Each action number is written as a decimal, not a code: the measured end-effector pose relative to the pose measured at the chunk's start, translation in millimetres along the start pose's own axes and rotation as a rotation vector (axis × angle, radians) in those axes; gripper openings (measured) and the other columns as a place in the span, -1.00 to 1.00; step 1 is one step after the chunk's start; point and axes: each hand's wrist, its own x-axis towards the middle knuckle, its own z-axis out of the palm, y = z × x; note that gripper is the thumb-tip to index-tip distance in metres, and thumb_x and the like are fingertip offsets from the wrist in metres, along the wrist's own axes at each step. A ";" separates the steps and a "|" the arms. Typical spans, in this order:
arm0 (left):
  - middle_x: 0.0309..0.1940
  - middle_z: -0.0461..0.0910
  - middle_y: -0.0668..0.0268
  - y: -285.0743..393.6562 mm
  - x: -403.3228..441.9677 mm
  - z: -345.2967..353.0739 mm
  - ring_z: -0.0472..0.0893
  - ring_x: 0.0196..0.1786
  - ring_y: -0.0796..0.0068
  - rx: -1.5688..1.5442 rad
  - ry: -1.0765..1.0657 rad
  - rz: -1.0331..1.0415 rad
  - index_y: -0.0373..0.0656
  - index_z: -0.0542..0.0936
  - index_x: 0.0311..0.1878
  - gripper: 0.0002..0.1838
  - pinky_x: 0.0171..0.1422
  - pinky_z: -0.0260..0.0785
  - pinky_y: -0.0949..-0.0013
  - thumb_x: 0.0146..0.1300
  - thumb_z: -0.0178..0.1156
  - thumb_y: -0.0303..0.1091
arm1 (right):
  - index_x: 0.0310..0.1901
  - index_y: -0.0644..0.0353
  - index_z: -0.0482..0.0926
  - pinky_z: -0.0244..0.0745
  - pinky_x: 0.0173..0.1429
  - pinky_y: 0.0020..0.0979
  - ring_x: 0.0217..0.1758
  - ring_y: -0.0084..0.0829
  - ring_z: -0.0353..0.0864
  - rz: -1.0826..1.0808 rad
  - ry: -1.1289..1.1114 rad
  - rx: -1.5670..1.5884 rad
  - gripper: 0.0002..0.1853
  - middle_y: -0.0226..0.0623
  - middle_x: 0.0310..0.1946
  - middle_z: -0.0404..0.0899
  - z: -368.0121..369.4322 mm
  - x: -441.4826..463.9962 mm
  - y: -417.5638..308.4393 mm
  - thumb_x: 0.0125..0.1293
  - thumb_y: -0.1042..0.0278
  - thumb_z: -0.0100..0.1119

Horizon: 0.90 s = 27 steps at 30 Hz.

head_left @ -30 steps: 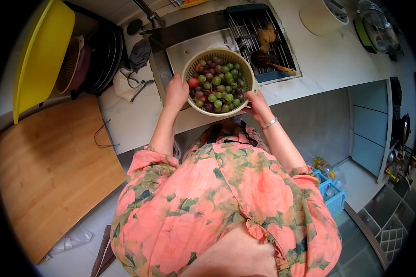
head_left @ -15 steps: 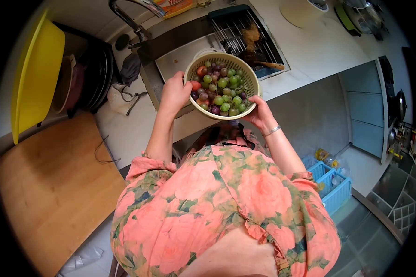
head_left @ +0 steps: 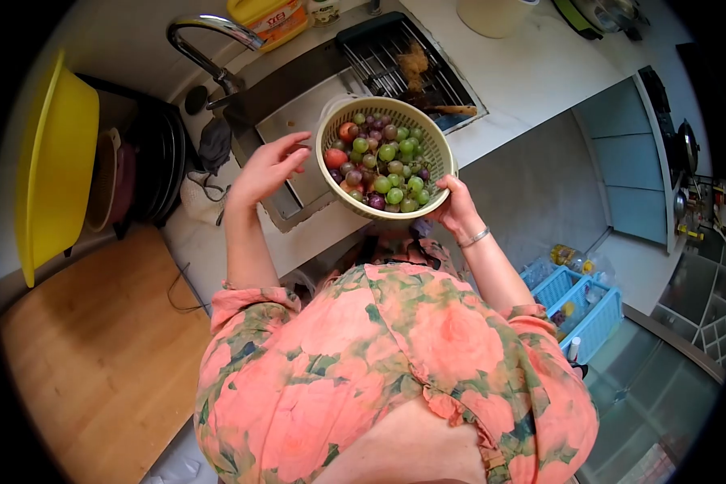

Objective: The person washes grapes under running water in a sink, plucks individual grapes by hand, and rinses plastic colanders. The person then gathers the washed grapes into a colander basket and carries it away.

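A pale cream colander (head_left: 440, 151) is held in front of me at the near edge of the sink. Green and purple grapes (head_left: 389, 152) fill it, with a few reddish round fruits (head_left: 336, 158) along its left side. My right hand (head_left: 457, 206) grips the rim at the lower right, the thumb on top and the other fingers hidden underneath. My left hand (head_left: 270, 168) is off the colander, just left of it over the sink's edge, fingers apart and holding nothing.
Behind the colander lies a steel sink (head_left: 298, 113) with a faucet (head_left: 218, 48) and a drying rack (head_left: 387, 60). At left stand a yellow basin (head_left: 60, 161) and a wooden board (head_left: 97, 339). Blue baskets (head_left: 577, 310) sit low at right.
My left hand has let go of the colander's left rim and moved left, its fingers opening. My right hand still holds the colander. The view has shifted slightly.
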 end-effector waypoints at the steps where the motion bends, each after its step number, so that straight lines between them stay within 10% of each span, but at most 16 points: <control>1: -0.08 0.55 0.25 1.6 -1.1 -8.7 0.54 -0.24 0.58 -0.044 -0.023 0.001 -0.17 0.39 0.19 -0.56 -0.16 0.39 0.50 0.28 0.05 -0.20 | 0.07 0.35 0.22 0.58 -0.10 0.03 -0.07 -0.10 0.56 -0.013 -0.004 0.010 -0.51 -0.03 -0.05 0.42 -2.0 -2.2 -0.3 0.06 0.35 -0.10; 6: 0.09 0.48 0.09 -56.0 19.3 -38.0 0.52 0.06 0.25 -1.096 -0.192 0.368 -0.16 0.27 0.29 -0.38 0.14 0.34 0.29 0.30 -0.10 0.08 | 0.09 0.35 0.21 0.60 -0.13 0.02 -0.08 -0.12 0.57 -0.062 -0.013 0.037 -0.49 -0.03 -0.05 0.43 -4.0 -15.1 0.3 0.06 0.34 -0.11; 8: 0.09 0.47 0.10 -86.3 51.1 -26.0 0.50 0.09 0.24 -0.682 0.254 -0.173 -0.11 0.29 0.28 -0.41 0.23 0.26 0.19 0.30 -0.07 0.06 | 0.09 0.35 0.22 0.61 -0.14 -0.01 -0.10 -0.14 0.58 -0.069 -0.010 0.041 -0.49 -0.04 -0.06 0.44 -5.3 -23.4 0.6 0.06 0.33 -0.10; 15: 0.24 0.32 0.13 -39.0 17.3 0.6 0.43 0.19 0.28 -0.081 -0.036 -0.017 -0.17 0.27 0.29 -0.39 0.27 0.24 0.23 0.27 0.04 -0.01 | 0.02 0.33 0.32 0.65 -0.19 -0.17 -0.21 -0.25 0.63 -0.177 0.018 -0.004 -0.54 -0.12 -0.17 0.52 -24.4 -45.5 0.6 0.05 0.34 -0.07; 20: 0.25 0.30 0.09 -24.0 17.1 27.9 0.41 0.22 0.23 -0.887 -0.063 0.186 -0.17 0.27 0.29 -0.32 0.27 0.23 0.20 0.23 0.00 0.11 | -0.01 0.35 0.34 0.66 -0.22 -0.23 -0.23 -0.29 0.63 -0.241 0.053 0.052 -0.57 -0.15 -0.19 0.52 -60.4 -75.3 7.5 0.04 0.35 -0.05; 22: 0.24 0.32 0.13 -32.2 28.9 36.4 0.41 0.22 0.25 0.759 0.115 -0.301 -0.15 0.25 0.30 -0.30 0.26 0.22 0.13 0.21 0.03 0.11 | -0.02 0.35 0.34 0.66 -0.24 -0.26 -0.23 -0.30 0.63 -0.261 0.057 0.081 -0.57 -0.15 -0.19 0.52 -74.4 -87.3 10.0 0.04 0.36 -0.04; 27: 0.19 0.37 0.19 23.6 -8.1 75.2 0.45 0.17 0.33 -0.009 -0.025 -0.144 -0.14 0.23 0.31 -0.40 0.23 0.26 0.31 0.29 0.04 -0.05 | -0.03 0.35 0.35 0.66 -0.27 -0.30 -0.29 -0.35 0.62 -0.414 0.149 0.123 -0.59 -0.20 -0.24 0.52 -104.8 -123.4 15.1 0.04 0.40 -0.02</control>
